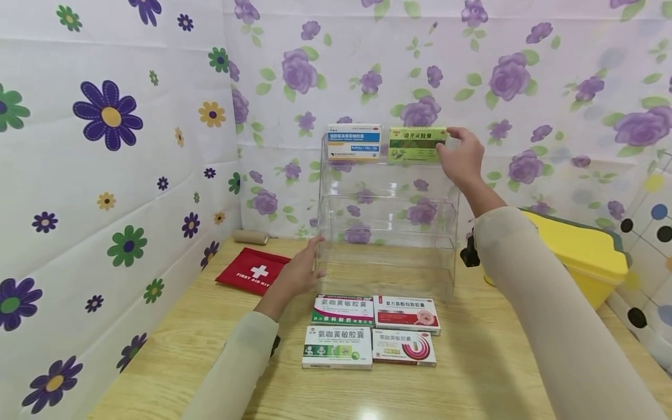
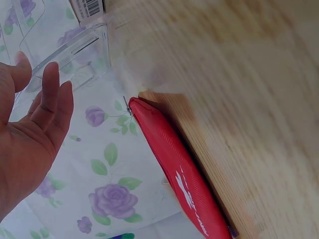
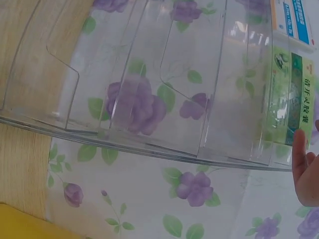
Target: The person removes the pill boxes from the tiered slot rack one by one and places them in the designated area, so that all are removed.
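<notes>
A clear tiered display rack stands on the table against the flowered backdrop. On its top tier, at the right end, is a green medicine box; my right hand pinches this box's right end, with the thumb on its front face. A blue and white medicine box sits on the same tier to the left. Low on the rack's left side, my left hand holds the edge, its thumb and fingers on either side of the clear panel in the left wrist view.
Several medicine boxes lie flat before the rack in two rows, among them a green and white one and a red and white one. Left of the rack lies a red first aid pouch. A yellow bin stands at the right.
</notes>
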The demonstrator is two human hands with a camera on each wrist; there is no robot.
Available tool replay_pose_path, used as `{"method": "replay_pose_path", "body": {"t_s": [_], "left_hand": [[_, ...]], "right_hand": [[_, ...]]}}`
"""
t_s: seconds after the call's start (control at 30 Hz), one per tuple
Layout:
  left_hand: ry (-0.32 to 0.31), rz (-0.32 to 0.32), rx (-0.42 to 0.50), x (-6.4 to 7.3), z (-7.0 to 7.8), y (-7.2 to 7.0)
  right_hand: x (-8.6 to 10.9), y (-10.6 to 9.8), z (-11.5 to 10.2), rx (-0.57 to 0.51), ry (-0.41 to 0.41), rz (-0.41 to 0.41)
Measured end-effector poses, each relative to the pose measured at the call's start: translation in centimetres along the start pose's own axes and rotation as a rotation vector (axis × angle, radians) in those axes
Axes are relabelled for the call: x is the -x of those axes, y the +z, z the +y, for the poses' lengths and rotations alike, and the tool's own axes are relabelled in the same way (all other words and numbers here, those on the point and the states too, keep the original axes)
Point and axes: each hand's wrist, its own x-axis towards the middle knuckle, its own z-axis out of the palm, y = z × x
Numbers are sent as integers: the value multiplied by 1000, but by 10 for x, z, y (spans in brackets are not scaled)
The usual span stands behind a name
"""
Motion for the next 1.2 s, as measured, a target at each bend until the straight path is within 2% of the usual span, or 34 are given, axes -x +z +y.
{"method": "replay_pose_path", "body": {"t_s": [0.17, 0.47, 0.63, 0.8, 1.0, 1.2], "left_hand": [[9, 4, -24, 0, 4, -3], [19, 26, -4, 0, 3, -5], [22, 14, 8, 1, 0, -1], [22, 29, -2, 2, -1, 1], [14, 5, 7, 4, 0, 4], [35, 32, -13, 4, 0, 3]], "right_hand": [[-6, -5, -2, 3, -15, 3], [-13, -6, -8, 78, -30, -72], [-16, -6, -10, 152, -31, -155], [-21, -9, -15, 207, -49, -226], [-24, -11, -14, 250, -1, -304], [-29, -10, -13, 261, 0, -315]]}}
